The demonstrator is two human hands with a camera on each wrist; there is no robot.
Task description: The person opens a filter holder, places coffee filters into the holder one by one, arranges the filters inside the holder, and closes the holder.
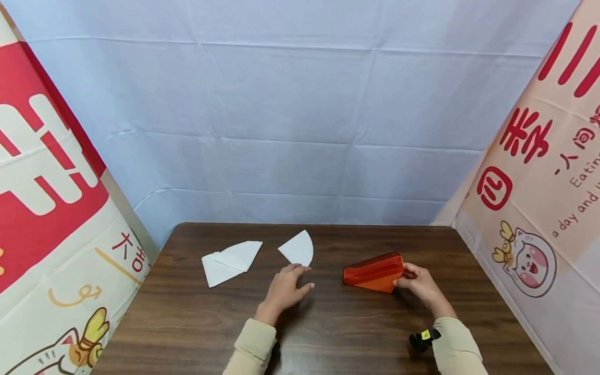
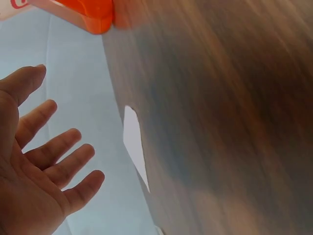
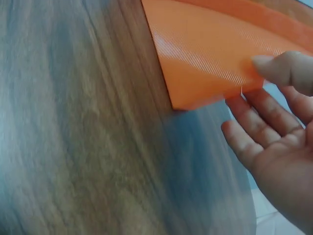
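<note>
My right hand pinches the right end of a wedge-shaped, translucent orange plastic holder, thumb on the near face. In the right wrist view, the holder's ribbed face shows, its lower corner close over the table. My left hand holds nothing, its fingers spread and loosely bent in the left wrist view. Just beyond its fingertips lies a white fan-shaped paper, which looks like a folded coffee filter. More white folded papers overlap each other farther left.
The dark wooden table ends at a pale cloth backdrop behind. Printed cloths hang at both sides. A black strap with a yellow label is at the right wrist.
</note>
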